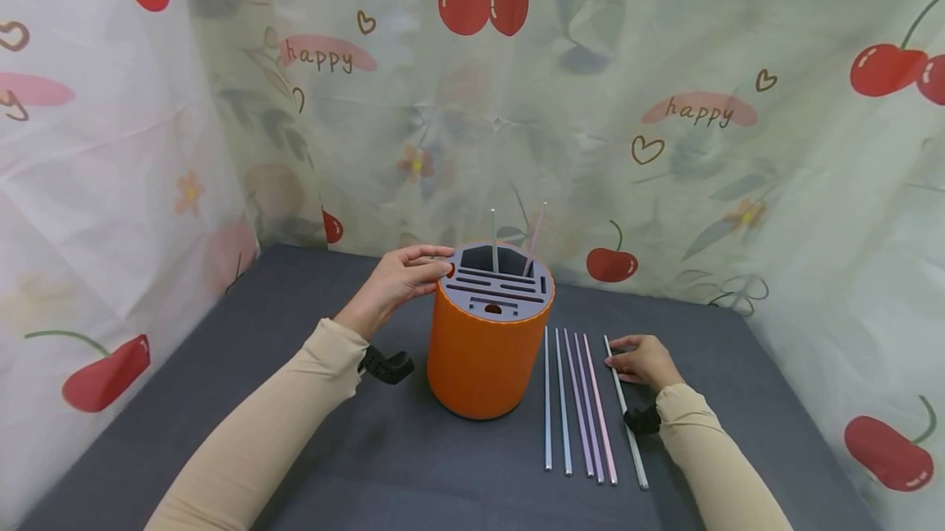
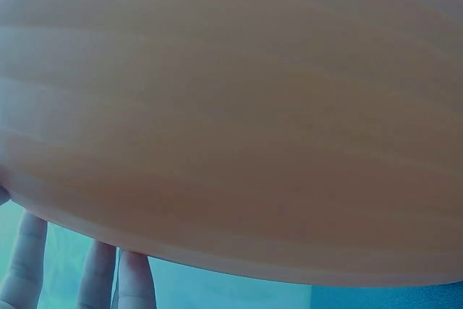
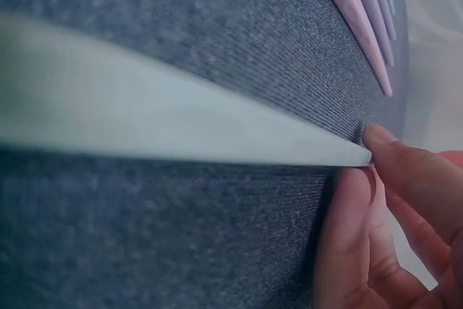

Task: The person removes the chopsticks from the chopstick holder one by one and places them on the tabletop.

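Note:
An orange round utensil holder (image 1: 483, 359) with a grey slotted top stands upright on the table. My left hand (image 1: 402, 281) rests at its upper left rim, fingers fairly straight. In the left wrist view the holder's wall (image 2: 239, 128) fills most of the picture, and several fingers (image 2: 98, 273) touch its edge. On the right, my right hand (image 1: 645, 360) pinches the far, thin end of a pale greenish-white chopstick (image 1: 626, 416) between thumb and fingers. That chopstick (image 3: 217, 121) tapers to the fingertips (image 3: 377, 135) in the right wrist view and appears to lie along the table.
Several blue, purple and pink chopsticks (image 1: 579, 408) lie side by side between the holder and my right hand. A green chopstick (image 1: 494, 235) and a pink one (image 1: 537, 231) stand in the holder's large rear opening. A printed curtain (image 1: 472, 121) encloses the dark grey table (image 1: 443, 482).

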`<state>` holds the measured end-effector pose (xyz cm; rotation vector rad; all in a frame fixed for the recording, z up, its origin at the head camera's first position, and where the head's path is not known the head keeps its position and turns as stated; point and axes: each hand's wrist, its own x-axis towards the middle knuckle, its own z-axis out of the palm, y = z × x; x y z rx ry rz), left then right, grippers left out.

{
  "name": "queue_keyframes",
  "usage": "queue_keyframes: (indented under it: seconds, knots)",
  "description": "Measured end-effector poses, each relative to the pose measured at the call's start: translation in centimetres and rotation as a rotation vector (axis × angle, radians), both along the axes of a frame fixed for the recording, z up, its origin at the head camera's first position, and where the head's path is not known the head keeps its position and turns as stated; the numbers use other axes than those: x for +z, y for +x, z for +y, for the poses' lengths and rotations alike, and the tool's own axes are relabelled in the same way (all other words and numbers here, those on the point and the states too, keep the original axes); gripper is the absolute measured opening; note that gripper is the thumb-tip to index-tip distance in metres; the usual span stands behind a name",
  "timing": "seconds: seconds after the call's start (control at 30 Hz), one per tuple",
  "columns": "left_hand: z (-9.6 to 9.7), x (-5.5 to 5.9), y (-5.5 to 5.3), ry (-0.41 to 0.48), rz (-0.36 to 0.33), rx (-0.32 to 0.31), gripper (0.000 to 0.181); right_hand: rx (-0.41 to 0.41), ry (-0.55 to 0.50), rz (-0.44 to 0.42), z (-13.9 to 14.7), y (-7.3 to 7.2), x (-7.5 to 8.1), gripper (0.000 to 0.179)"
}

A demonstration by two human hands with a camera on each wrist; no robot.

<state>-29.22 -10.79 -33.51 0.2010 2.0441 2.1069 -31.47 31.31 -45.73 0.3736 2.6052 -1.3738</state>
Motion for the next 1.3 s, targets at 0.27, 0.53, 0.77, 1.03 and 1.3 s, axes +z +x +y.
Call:
queue_keyframes:
  seconds: [0.27,0.53,0.77,1.03,1.3]
  knots:
    - [0.0,0.1,0.1,0.001,0.002,0.001,0.038,-0.003,0.008,-0.014,-0.1,-0.1,-0.1,0.046]
    - [0.0,0.1,0.2,-0.001,0.004,-0.004,0.039,-0.03,0.006,-0.029,-0.2,-0.1,-0.1,0.045]
    - [0.0,0.2,0.2,0.0,0.001,0.002,0.038,-0.023,-0.023,-0.026,-0.2,0.1,0.0,0.046]
    - [0.2,0.0,0.2,-0.003,-0.002,-0.004,0.038,0.007,-0.172,0.034,-0.9,0.3,3.2,0.052]
    - [0.1,0.1,0.2,-0.015,0.002,-0.006,0.038,0.167,-0.673,0.311,-5.3,0.7,12.8,0.038]
